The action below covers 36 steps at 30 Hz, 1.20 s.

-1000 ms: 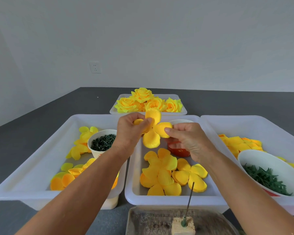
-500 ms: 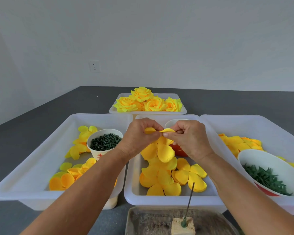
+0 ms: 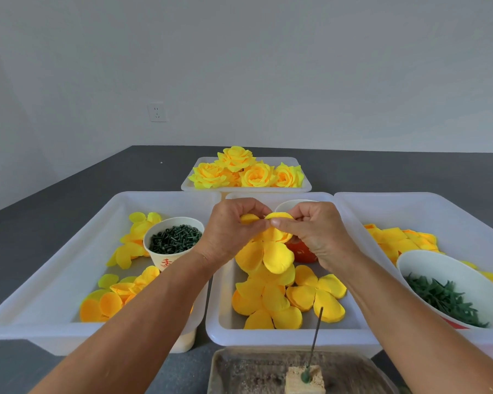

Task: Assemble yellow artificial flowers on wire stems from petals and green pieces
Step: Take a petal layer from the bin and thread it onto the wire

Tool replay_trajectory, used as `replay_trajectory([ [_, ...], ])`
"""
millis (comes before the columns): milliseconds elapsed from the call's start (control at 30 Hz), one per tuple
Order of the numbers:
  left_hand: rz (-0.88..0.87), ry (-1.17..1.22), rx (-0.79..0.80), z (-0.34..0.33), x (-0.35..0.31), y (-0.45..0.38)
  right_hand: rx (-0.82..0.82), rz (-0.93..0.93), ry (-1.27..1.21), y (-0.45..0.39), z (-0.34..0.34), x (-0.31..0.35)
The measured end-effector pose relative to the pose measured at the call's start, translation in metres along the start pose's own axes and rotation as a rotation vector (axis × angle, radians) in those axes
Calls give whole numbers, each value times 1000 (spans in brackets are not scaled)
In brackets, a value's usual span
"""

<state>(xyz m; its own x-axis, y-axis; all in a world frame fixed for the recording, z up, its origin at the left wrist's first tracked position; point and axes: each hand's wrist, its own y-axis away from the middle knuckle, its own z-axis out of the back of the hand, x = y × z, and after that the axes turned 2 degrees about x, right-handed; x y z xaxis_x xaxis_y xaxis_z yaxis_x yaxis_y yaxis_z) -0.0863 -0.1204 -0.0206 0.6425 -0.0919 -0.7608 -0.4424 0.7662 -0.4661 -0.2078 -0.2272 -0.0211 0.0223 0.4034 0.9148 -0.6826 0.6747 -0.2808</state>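
Note:
Above the middle white tray [image 3: 268,334], both hands pinch one yellow petal piece [image 3: 276,255] at its top; its lower petals hang down. My left hand [image 3: 231,228] grips the left side and my right hand [image 3: 310,231] pinches the right side, fingertips meeting. More loose yellow petal pieces [image 3: 285,300] lie in the tray below. A thin wire stem [image 3: 315,339] stands in a small foam block [image 3: 305,379] at the bottom. A paper cup of dark green pieces [image 3: 174,240] stands in the left tray.
Finished yellow flowers [image 3: 245,172] fill a small tray at the back. The left tray [image 3: 40,317] holds yellow and orange petals. The right tray [image 3: 439,203] holds petals and a white bowl of green leaves [image 3: 444,297]. A red-and-white cup [image 3: 299,248] sits behind my hands.
A second ago the petal piece was held up spread open; since then both hands lowered slightly and folded its top together, so the petals now hang down.

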Motion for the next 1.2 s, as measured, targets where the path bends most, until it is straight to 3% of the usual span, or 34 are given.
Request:
replay_trajectory([
  [233,-36,-4,-47,-1,2,0,-93,45,-14,0,-2,2],
  [400,13,176,-117,3,0,-3,26,-75,-251,0,-2,7],
  [500,25,251,-79,5,-2,-2,87,-143,-369,-1,-1,8],
  [700,2,312,-26,3,-5,0,63,-92,-439,-1,-2,8],
  [900,-11,169,-107,3,-2,-1,35,122,-244,1,-2,7],
  [1100,-79,99,-129,3,0,-2,69,102,-96,1,-4,6],
  [1200,-61,159,-89,2,-1,-1,1,115,-90,0,-2,3],
])
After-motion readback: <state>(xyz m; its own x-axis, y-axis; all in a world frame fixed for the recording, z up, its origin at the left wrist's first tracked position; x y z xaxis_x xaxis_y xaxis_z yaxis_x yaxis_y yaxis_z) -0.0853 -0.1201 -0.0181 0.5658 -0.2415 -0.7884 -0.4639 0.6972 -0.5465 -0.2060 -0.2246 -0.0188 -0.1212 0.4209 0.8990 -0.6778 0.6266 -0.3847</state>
